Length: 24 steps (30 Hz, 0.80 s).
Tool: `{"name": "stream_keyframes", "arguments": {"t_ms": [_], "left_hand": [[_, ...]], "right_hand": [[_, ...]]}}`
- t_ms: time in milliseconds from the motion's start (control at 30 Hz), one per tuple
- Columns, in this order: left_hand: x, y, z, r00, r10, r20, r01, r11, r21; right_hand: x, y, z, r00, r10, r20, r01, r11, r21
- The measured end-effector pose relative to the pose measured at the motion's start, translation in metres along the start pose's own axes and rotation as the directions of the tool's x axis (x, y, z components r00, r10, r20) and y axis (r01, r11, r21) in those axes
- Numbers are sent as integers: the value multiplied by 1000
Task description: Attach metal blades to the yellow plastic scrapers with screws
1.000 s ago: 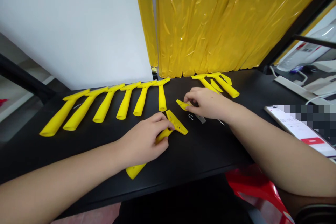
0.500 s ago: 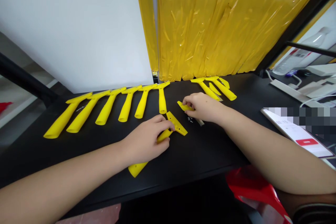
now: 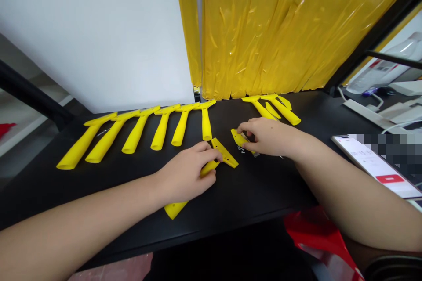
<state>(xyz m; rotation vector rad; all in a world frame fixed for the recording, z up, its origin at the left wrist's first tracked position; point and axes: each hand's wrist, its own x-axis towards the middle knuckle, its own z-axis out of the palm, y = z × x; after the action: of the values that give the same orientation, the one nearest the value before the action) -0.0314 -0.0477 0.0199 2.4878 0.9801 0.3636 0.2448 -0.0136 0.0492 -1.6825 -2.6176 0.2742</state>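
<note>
My left hand [image 3: 193,169] is wrapped round the grip of a yellow plastic scraper handle [image 3: 227,154]. Its flat head, with small holes, points away to the right, and its hollow end sticks out below my palm. To the right, my right hand [image 3: 263,136] has its fingers closed on a small yellow clamp plate [image 3: 240,137] low over the black table. Beside that plate lie several small screws [image 3: 242,149]. A thin metal blade [image 3: 256,154] shows partly under my right hand.
Several yellow scraper handles [image 3: 180,127] stand in a row along the table's back left. More handles [image 3: 286,113] and loose yellow plates lie at the back right. A phone [image 3: 379,167] rests at the right, near a white power strip [image 3: 365,114]. Yellow film [image 3: 263,30] covers the back.
The clamp plate has turned in my right hand, so more of it shows. My right hand has shifted slightly right. My left hand keeps its hold on the scraper handle.
</note>
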Motion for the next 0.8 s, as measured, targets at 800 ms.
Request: {"name": "stream_keyframes", "arguments": {"t_ms": [800], "left_hand": [[-6,15,-3,993,-70,93,31,930,367]], "right_hand": [[-111,-46,68,936,-117,-332,196,957,215]]}}
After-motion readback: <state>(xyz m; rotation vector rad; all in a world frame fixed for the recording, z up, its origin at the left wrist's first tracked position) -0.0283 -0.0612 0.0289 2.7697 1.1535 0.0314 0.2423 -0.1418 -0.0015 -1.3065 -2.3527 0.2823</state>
